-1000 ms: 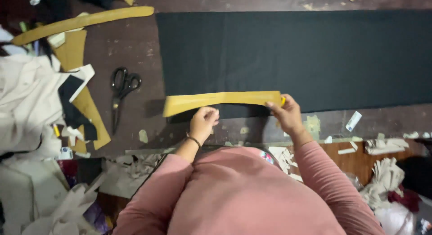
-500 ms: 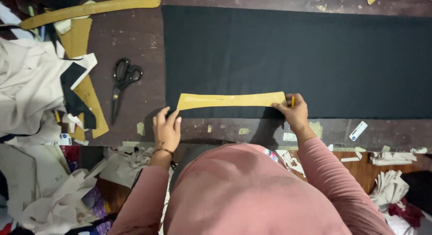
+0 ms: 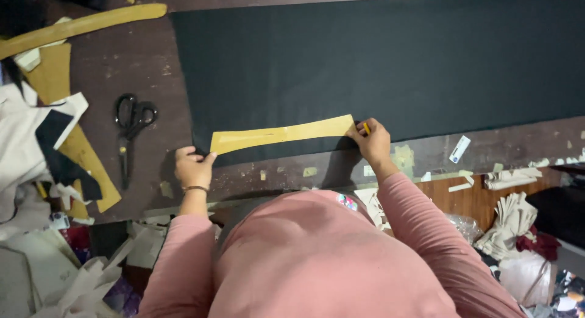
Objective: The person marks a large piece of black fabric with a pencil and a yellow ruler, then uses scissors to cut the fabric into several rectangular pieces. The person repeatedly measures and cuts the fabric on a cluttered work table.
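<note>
A person in a pink long-sleeved top is leaning over a worn brown worktable point(image 3: 152, 68), working on a long sheet of dark fabric point(image 3: 378, 68) that is lying flat across most of the table's width. A narrow, slightly curved yellow paper pattern strip point(image 3: 281, 134) is lying on the near edge of the fabric, running from the fabric's lower left corner toward the middle of the table. The left hand point(image 3: 192, 167) is pressing down at the strip's left end, fingers curled and fingertips resting on the corner where strip and fabric meet; it is holding nothing between the fingers. The right hand point(image 3: 372, 140) is sitting at the strip's right end, its fingers pinched together around a small yellow marker point(image 3: 366, 128), possibly chalk or a pencil, whose tip is touching the fabric just beside the end of the strip. A thin bracelet is showing on the left wrist. To the left of the fabric, black-handled scissors point(image 3: 131, 135) are lying on the bare tabletop, blades closed and pointing toward the table's near edge, well apart from both hands. Farther left, more yellow pattern pieces point(image 3: 73, 27) are lying among white and dark fabric offcuts point(image 3: 36, 141). Small paper scraps are dotting the table's near edge, and a small white tag point(image 3: 460, 148) is lying to the right of the right hand. Piles of pale cloth scraps point(image 3: 509, 214) are sitting below the table's right side.
</note>
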